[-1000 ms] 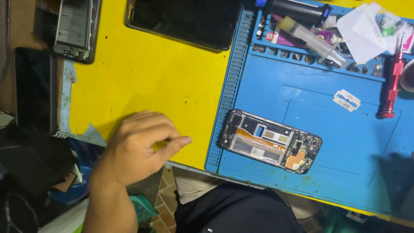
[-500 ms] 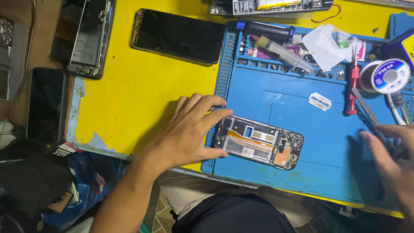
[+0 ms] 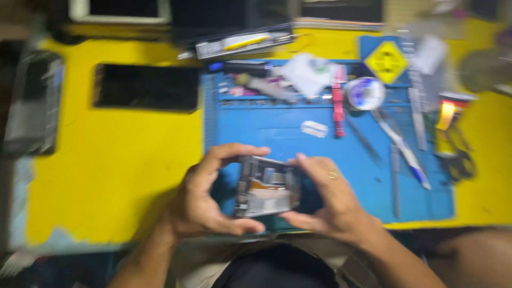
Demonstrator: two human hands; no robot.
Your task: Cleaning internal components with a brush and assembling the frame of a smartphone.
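Both my hands hold an opened phone [image 3: 265, 188] with its inner boards showing, lifted a little above the blue work mat [image 3: 266, 130] near the table's front edge. My left hand [image 3: 205, 200] grips its left side, thumb under the bottom corner. My right hand [image 3: 325, 200], with a ring on one finger, grips its right side. The picture is blurred by head motion.
On the yellow table [image 3: 117, 165] lies a black phone screen [image 3: 146, 87] and, at the far left, another phone frame [image 3: 34, 104]. Across the mat's back sit a red tool [image 3: 338, 104], a solder spool [image 3: 365, 93], tweezers [image 3: 402, 149] and a white cloth [image 3: 306, 74].
My left hand went from the table edge to the phone. My right hand came in from the right, and both hands picked the phone up and turned it upright. The camera view shifted.
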